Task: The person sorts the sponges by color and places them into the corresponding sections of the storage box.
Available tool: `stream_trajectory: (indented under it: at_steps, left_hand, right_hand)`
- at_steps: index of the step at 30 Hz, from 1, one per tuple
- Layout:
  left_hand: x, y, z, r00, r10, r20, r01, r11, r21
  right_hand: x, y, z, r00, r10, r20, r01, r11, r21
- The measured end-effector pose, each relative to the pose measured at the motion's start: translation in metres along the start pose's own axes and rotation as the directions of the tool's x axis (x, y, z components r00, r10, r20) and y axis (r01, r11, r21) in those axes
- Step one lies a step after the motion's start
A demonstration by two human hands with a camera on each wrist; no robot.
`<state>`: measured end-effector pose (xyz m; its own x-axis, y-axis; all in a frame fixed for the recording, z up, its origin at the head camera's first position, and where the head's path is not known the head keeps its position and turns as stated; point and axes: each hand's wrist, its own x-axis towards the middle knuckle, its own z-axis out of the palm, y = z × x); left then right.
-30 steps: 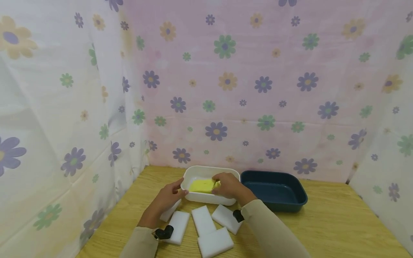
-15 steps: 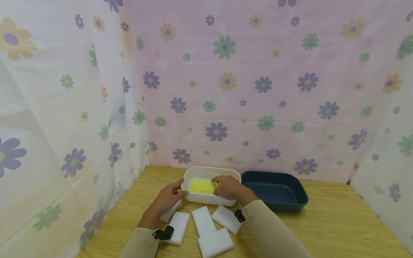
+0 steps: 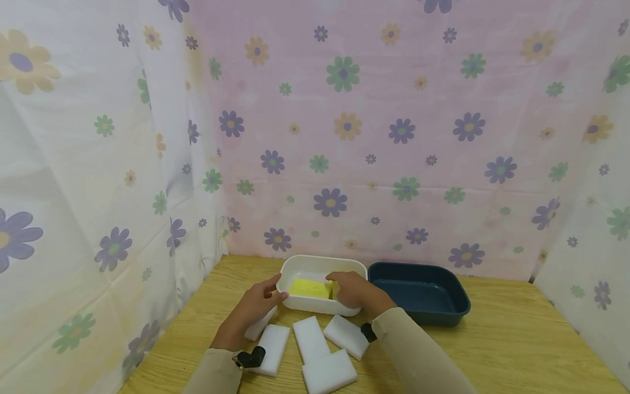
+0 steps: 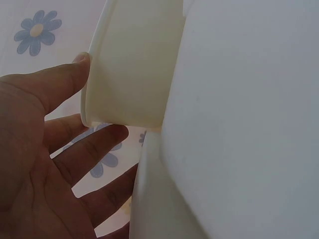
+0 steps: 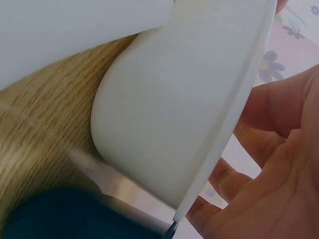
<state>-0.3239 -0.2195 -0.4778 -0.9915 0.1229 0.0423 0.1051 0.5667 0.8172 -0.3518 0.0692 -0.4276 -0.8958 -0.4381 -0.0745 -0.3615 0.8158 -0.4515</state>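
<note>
A white plastic basin [image 3: 315, 305] stands on the table in the head view. My left hand [image 3: 258, 301] rests at its left front corner, thumb on the rim and fingers loosely extended along the outside. A flat yellow sponge [image 3: 310, 288] lies inside the basin. My right hand [image 3: 351, 289] reaches over the front rim and holds a second yellow sponge [image 3: 336, 290] on edge, a dark gap between the two. Its fingertips are mostly hidden in the head view. In the right wrist view the basin wall [image 5: 174, 99] covers what the right hand [image 5: 269, 164] holds.
A dark blue basin [image 3: 418, 293] stands close against the white basin's right side. Several white sponges lie in front, including an angled one [image 3: 346, 336] and an overlapping one [image 3: 330, 372]. Flowered cloth [image 3: 374, 137] hangs behind the table and along both sides.
My right hand has shifted slightly right and down inside the white basin, and a gap now shows between the yellow sponges. My left hand has stayed at the rim.
</note>
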Motion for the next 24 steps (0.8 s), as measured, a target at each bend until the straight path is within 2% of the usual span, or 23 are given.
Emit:
stream_trajectory:
  at_steps: [4,9,17,21,24]
  left_hand:
    - [0.0,-0.001,0.0,1.0,0.002,0.0,-0.002,1.0,0.003]
    - [0.0,-0.001,0.0,1.0,0.002,-0.001,-0.002,1.0,0.006]
    - [-0.001,0.002,0.0,1.0,0.008,-0.003,-0.008,1.0,0.016]
    - [-0.002,0.003,0.0,1.0,0.004,-0.002,-0.004,1.0,0.018]
    - [-0.002,0.003,-0.001,1.0,-0.004,-0.001,0.004,1.0,0.02]
  right_hand:
    - [-0.002,0.0,-0.003,1.0,0.014,-0.006,-0.014,1.0,0.01]
    - [-0.006,0.004,-0.006,0.999,-0.037,-0.031,0.036,0.999,-0.012]
    - [-0.021,0.02,-0.012,0.98,-0.131,-0.153,0.13,0.991,-0.015]
    - [-0.033,0.032,-0.018,0.972,-0.117,-0.203,0.12,0.993,0.003]
    - [-0.045,0.04,-0.024,0.971,-0.077,-0.226,0.088,0.995,0.038]
